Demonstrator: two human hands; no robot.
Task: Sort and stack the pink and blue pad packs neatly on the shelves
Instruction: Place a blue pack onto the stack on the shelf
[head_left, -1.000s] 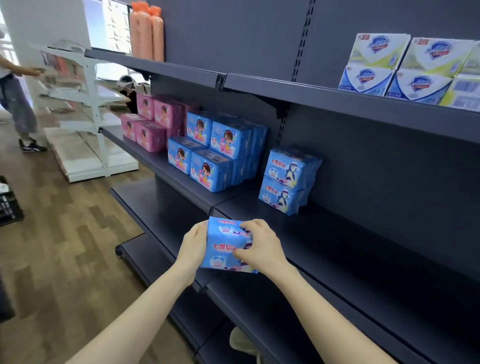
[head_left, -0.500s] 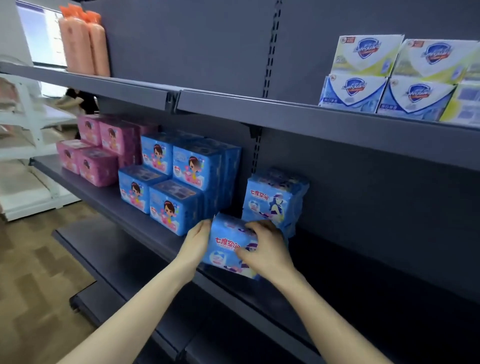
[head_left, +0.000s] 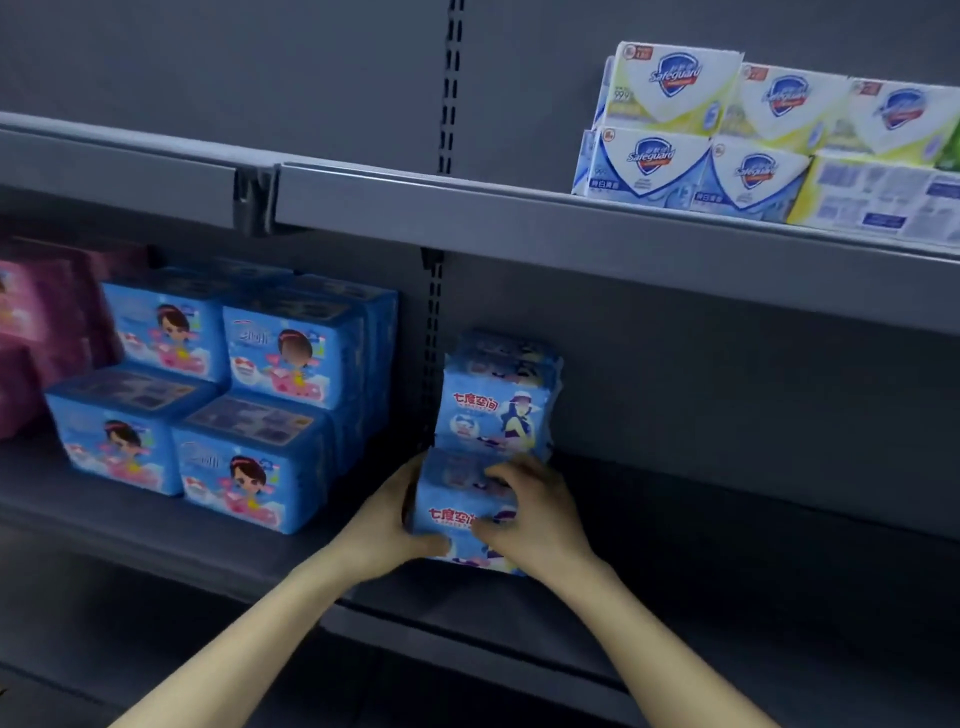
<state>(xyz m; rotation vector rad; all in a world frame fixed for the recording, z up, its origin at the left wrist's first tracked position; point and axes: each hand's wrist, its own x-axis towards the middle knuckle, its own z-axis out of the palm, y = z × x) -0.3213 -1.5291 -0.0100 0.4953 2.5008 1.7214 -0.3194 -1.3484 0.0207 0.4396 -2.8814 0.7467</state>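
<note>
Left hand (head_left: 384, 525) and right hand (head_left: 535, 519): both are gripping one blue pad pack (head_left: 457, 514). The left is clasping its left side with curled fingers. The right is pressing its thumb on the front face and wrapping its fingers over the top right corner. Pack is sitting upright, just right of the slotted upright (head_left: 434, 338), low over the front of the middle shelf (head_left: 727, 545); contact with the board cannot be told. Stacked blue pad packs (head_left: 493, 410) of the same print are standing directly behind it, also just right of the upright. Blue cartoon-girl packs (head_left: 234, 405) are sitting two high just left of the upright. Pink packs (head_left: 36, 332) are sitting farther left. Safeguard soap packs (head_left: 727, 140) are resting on the upper shelf (head_left: 519, 234), above and well right of the upright.
</note>
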